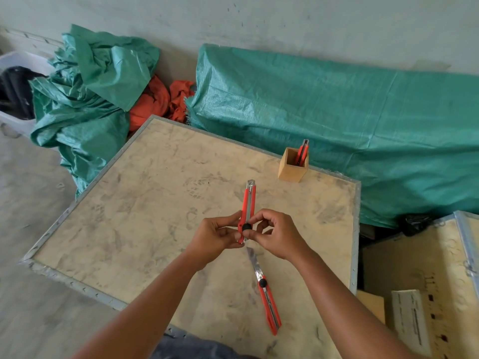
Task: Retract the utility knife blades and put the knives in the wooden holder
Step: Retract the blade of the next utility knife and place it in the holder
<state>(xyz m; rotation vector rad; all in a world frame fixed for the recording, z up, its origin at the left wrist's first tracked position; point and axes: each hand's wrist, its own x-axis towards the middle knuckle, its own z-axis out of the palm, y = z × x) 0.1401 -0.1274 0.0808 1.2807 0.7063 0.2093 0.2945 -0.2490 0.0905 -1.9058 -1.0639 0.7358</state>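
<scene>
both hands, left hand (216,233) and right hand (273,235), are pinching one utility knife (248,206) upright; second knife (267,297) is lying just below them on the desk (145,193).

Soft even daylight, wide-angle edge distortion

— What sort of place is this?
— A storeroom or workshop, by the look of it. Bare concrete floor (31,203), a plain scuffed wall (285,19).
— What else says so?
— The worktop is a plywood crate (155,203) with metal edging, and a second crate (427,255) stands beside it. Green tarps (337,112) cover goods along the wall, with orange cloth (155,99) heaped between them.
</scene>
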